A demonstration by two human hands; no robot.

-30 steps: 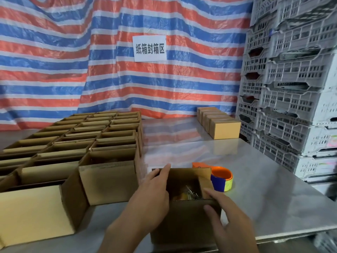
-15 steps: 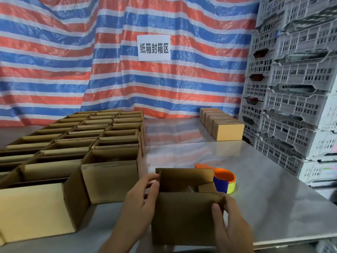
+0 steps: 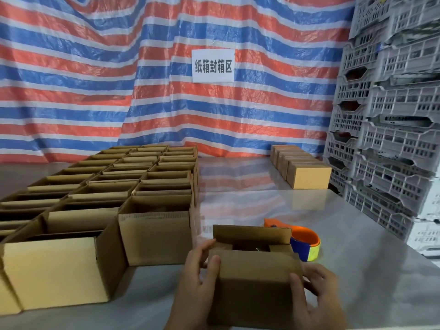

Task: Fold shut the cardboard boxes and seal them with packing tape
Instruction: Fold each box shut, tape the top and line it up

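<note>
A small cardboard box stands at the table's near edge, right in front of me. Its two side flaps lie folded inward, leaving a dark gap in the middle. The far flap stands upright, while the near flap leans over the opening. My left hand grips the box's left corner, thumb on the front face and fingers round the side. My right hand grips the right corner the same way. An orange and blue tape dispenser lies on the table just behind the box, to its right.
Rows of open cardboard boxes fill the left half of the steel table. A row of closed boxes sits at the back right. Stacked grey plastic crates wall off the right side. A striped tarp with a white sign hangs behind.
The side flaps went from being pushed in to lying folded. Both hands moved to the box's front corners and brought the near flap up over the opening.
</note>
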